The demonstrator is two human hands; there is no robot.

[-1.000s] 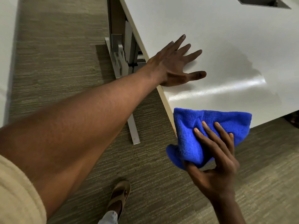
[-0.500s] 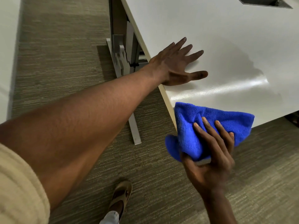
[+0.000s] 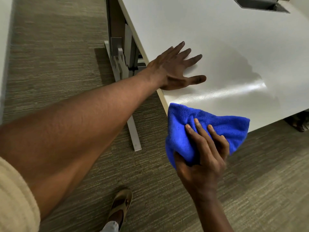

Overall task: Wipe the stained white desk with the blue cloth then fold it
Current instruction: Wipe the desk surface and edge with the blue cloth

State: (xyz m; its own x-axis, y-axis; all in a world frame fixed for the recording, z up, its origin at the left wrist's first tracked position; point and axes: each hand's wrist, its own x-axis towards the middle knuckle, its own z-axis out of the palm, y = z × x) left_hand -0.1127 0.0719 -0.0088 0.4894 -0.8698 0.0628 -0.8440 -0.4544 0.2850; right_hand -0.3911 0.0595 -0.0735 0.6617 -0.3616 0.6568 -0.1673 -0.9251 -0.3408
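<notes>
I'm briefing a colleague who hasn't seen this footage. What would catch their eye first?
Most striking is the bright blue cloth, bunched in the right hand at the near corner of the white desk. Next comes the long bare left arm reaching across the frame, its left hand spread flat on the desk's edge. A glossy streak of reflected light crosses the desk just beyond the cloth.
</notes>
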